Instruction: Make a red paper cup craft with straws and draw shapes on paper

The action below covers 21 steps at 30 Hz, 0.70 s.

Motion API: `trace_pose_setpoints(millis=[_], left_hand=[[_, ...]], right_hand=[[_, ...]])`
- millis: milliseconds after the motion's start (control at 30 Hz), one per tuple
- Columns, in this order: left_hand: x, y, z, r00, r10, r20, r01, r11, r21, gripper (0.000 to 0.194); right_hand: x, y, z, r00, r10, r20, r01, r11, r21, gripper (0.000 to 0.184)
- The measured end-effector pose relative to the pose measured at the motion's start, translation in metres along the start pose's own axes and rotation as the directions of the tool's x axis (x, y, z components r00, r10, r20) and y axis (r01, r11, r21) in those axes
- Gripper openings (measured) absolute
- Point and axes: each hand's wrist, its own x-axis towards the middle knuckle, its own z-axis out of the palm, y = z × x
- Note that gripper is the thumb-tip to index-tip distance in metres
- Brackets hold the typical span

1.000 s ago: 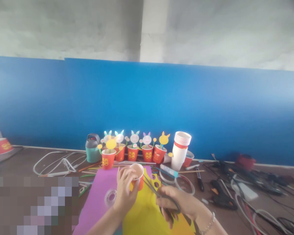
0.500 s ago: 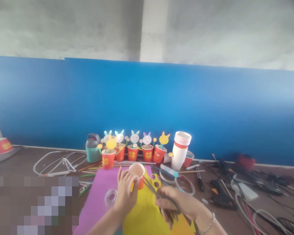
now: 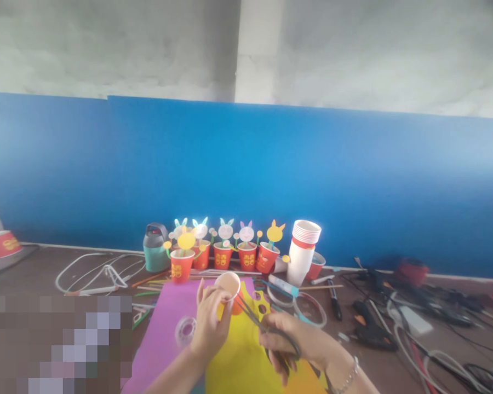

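My left hand is wrapped round a small red paper cup and holds it up over the yellow sheet. My right hand grips a pair of dark scissors, whose blades point up and left at the cup's side. A bracelet sits on my right wrist. A roll of clear tape lies on the pink sheet just left of my left hand.
A row of red cups with paper rabbit and flower heads stands at the blue wall, with a green container to its left and a stack of white cups to its right. Cables and tools lie to the right, white cords to the left.
The cup in my left hand has tipped slightly and risen a little. The scissors have edged closer in against the cup.
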Motion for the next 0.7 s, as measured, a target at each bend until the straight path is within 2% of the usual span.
trace_pose_setpoints(millis=[200, 533, 600, 700], left_hand=[[0.0, -0.003, 0.001, 1.0, -0.009, -0.016, 0.009, 1.0, 0.003, 0.012], [0.002, -0.002, 0.002, 0.994, 0.001, -0.113, 0.0, 1.0, 0.014, 0.015], [0.004, -0.002, 0.002, 0.99, -0.007, -0.142, 0.009, 1.0, 0.013, 0.016], [0.005, -0.003, 0.002, 0.985, -0.027, -0.168, 0.029, 0.999, 0.013, 0.016]], right_hand=[[0.002, 0.002, 0.003, 0.999, -0.036, -0.025, 0.037, 0.999, 0.031, 0.046], [0.011, 0.008, 0.009, 0.998, 0.038, -0.056, -0.015, 0.93, 0.368, 0.047], [0.013, 0.007, 0.013, 0.994, 0.039, -0.098, -0.002, 0.938, 0.346, 0.046], [0.017, 0.004, 0.019, 0.976, 0.04, -0.213, 0.0, 0.982, 0.188, 0.042]])
